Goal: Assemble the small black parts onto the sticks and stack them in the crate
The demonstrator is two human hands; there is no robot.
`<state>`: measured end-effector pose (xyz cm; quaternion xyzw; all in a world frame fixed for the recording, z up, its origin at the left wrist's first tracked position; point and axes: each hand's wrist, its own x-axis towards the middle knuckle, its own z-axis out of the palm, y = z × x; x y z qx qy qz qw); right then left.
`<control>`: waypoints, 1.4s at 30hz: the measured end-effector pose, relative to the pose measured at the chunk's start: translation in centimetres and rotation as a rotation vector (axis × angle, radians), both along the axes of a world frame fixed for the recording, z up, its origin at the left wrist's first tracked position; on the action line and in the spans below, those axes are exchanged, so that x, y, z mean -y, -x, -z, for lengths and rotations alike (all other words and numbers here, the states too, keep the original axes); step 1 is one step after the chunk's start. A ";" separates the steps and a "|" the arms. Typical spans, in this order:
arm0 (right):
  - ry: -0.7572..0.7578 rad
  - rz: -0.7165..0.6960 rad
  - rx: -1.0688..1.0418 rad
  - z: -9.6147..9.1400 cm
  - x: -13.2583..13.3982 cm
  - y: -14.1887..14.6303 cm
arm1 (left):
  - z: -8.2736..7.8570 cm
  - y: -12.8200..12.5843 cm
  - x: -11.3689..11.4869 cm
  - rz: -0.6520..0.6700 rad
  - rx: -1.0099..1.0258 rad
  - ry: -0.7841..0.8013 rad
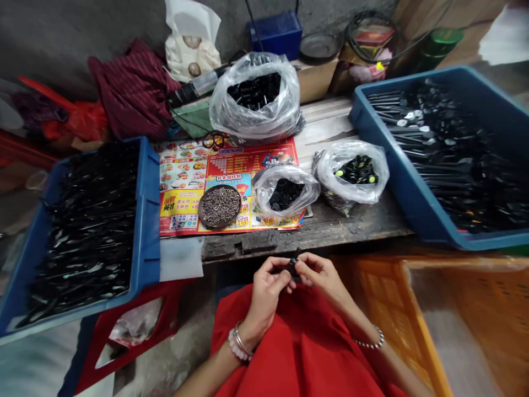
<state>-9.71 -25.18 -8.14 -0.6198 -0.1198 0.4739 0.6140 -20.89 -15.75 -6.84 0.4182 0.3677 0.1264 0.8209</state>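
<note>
Red cloth (285, 353) below, black plastic part (295, 266) pinched between both hands' fingers (308, 262).

The small black plastic part (294, 264) looks matt, the grey wooden worktop (330, 220) rough, the right blue plastic tray (413, 204) smooth, the clear plastic bag (351, 149) glossy.

Soft, even indoor light, no clear source, faint shadows. Glare streaks the plastic bag (264, 124), the blue crate (407, 176) bows toward the frame's edge, and the left hand (266, 292) and right hand (322, 278) look slightly soft.
</note>
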 end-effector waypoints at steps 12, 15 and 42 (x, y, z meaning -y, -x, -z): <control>0.033 0.277 -0.059 0.4 0.3 -0.3 | 0.3 0.3 -0.6 0.067 -0.072 -0.128; 0.022 0.224 -0.041 0.4 0.3 0.1 | 0.6 0.3 -0.8 0.057 -0.089 -0.207; -0.021 0.078 0.334 0.7 1.1 1.9 | 0.4 1.1 -0.9 0.362 -0.155 -0.656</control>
